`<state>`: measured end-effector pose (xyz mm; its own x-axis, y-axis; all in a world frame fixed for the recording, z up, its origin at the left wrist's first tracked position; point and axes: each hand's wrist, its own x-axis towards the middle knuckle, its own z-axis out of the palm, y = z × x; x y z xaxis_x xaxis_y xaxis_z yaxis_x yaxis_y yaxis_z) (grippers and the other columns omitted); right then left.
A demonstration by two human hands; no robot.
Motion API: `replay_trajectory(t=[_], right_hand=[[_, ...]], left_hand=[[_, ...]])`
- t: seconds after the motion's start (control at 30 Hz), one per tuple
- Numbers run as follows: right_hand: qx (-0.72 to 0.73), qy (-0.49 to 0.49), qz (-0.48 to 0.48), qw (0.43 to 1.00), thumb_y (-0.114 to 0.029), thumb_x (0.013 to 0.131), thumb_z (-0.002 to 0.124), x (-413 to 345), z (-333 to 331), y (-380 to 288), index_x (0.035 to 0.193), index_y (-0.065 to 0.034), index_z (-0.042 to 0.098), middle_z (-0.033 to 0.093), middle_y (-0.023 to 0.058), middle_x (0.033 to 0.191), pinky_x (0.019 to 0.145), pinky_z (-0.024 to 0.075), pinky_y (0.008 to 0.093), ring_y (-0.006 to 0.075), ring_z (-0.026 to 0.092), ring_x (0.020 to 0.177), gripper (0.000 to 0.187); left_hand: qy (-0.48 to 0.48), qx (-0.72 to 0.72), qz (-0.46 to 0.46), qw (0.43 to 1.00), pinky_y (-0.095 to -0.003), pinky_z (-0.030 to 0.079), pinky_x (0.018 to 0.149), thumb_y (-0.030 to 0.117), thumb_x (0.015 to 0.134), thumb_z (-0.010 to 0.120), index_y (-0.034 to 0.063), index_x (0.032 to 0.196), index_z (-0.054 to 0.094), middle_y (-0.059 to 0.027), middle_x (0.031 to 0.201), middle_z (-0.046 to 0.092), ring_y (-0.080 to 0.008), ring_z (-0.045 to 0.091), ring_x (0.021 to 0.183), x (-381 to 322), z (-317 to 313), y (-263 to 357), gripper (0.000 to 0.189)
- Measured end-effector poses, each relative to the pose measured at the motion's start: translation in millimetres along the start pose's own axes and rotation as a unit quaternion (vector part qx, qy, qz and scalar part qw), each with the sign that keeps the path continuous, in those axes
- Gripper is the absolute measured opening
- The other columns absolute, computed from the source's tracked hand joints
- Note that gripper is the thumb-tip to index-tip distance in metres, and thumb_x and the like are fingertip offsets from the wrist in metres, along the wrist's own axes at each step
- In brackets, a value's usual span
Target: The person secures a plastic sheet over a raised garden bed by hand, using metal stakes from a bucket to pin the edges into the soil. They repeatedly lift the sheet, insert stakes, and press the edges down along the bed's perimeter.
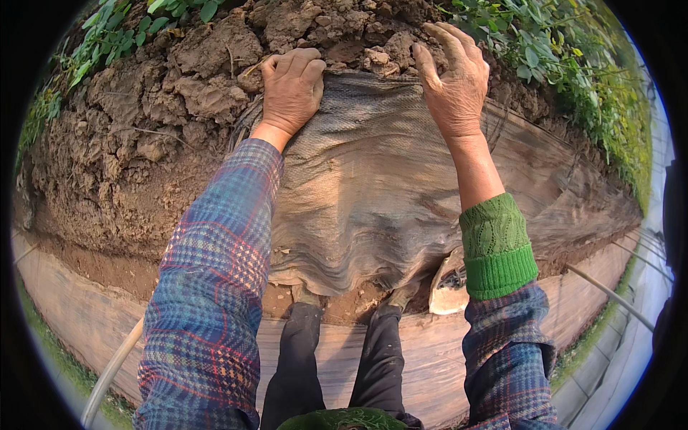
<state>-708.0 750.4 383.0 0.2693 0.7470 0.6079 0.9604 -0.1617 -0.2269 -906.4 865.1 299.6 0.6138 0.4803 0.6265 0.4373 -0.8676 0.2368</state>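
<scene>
A dirt-stained woven ground-cover sheet (371,161) lies wrinkled over the soil before me. My left hand (294,88) is curled in a fist at the sheet's upper left edge, apparently gripping the fabric; its fingertips are hidden. Across from it, my right hand (457,80) is spread over the upper right edge, thumb apart from the fingers, holding nothing. Dry brown soil clods (381,59) are heaped along the far edge of the sheet, close to both hands. Soil dusts the fingers.
Leafy green plants (543,54) grow at upper right, more foliage (107,43) at upper left. Rough soil (134,145) rises on the left. A pole (113,365) slants at lower left, another (613,293) at right. A pale torn piece (450,287) lies near my feet.
</scene>
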Motion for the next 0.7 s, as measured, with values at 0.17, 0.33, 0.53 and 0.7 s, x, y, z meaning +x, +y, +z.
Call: replay_trajectory(t=[0.17, 0.33, 0.53, 0.7], right_hand=[[-0.022, -0.116, -0.009, 0.993, -0.04, 0.07, 0.071, -4, 15, -42, 0.098, -0.0064, 0.063, 0.057, 0.0112, 0.099, 0.077, 0.0471, 0.0379, 0.0256, 0.056, 0.09, 0.044], [0.162, -0.131, 0.333, 0.92, -0.026, 0.077, 0.068, 18, -4, -25, 0.094, -0.0026, 0.061, 0.062, 0.0097, 0.091, 0.072, 0.0495, 0.0348, 0.0199, 0.061, 0.084, 0.029], [0.236, -0.201, 0.241, 0.92, -0.022, 0.079, 0.067, 3, -3, -14, 0.093, -0.0031, 0.064, 0.066, 0.0084, 0.082, 0.07, 0.0488, 0.0301, 0.0151, 0.062, 0.08, 0.024], [0.292, -0.188, 0.261, 0.901, -0.029, 0.077, 0.071, -10, 22, -29, 0.081, -0.0034, 0.063, 0.063, 0.0031, 0.076, 0.066, 0.0438, 0.0269, 0.0119, 0.054, 0.068, 0.027]], left_hand=[[-0.033, -0.022, -0.01, 0.999, -0.0378, 0.032, 0.091, 0.007, 0.075, 0.061, 0.0125, 0.088, 0.057, -0.0004, 0.103, 0.056, -0.0211, 0.051, 0.102, -1, -18, 6, 0.015], [-0.065, 0.031, 0.011, 0.997, -0.0363, 0.035, 0.087, 0.01, 0.074, 0.062, 0.0143, 0.089, 0.057, 0.0001, 0.102, 0.056, -0.02, 0.052, 0.1, 1, -51, 11, 0.016], [-0.112, 0.083, -0.05, 0.989, -0.036, 0.036, 0.079, 0.014, 0.074, 0.062, 0.0153, 0.094, 0.059, -0.0004, 0.098, 0.057, -0.0193, 0.052, 0.094, 2, -55, 11, 0.021], [-0.224, -0.008, -0.133, 0.965, -0.0394, 0.043, 0.076, 0.024, 0.083, 0.059, 0.0121, 0.093, 0.058, -0.0046, 0.092, 0.063, -0.0251, 0.059, 0.086, -13, -68, 8, 0.015]])
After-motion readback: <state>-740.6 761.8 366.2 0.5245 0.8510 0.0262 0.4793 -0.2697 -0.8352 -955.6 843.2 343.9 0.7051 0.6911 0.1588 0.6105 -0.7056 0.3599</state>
